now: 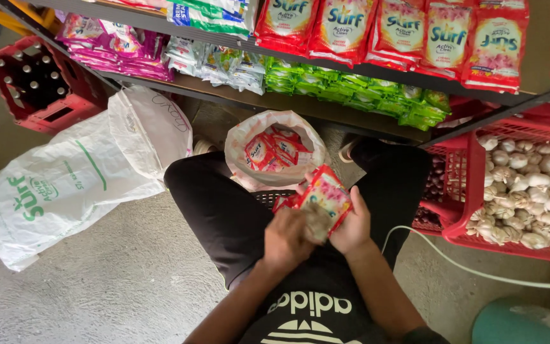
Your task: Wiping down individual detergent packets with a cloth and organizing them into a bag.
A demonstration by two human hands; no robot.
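Note:
My left hand (288, 239) and my right hand (353, 224) together hold a small stack of red and pink sachets (321, 197) over my lap. The left hand's fingers are blurred against the front of the stack. The right hand cups it from the side. Just beyond my knees, an open white sack (242, 137) on the floor holds more red sachets of the same kind (274, 151).
Shelves ahead carry red packets (377, 28), green sachets (351, 89) and pink ones (112, 44). A red basket of garlic (529, 185) stands at right, a white cable (466, 267) below it. Large white bags (77, 172) lie at left, beside a red bottle crate (39, 83).

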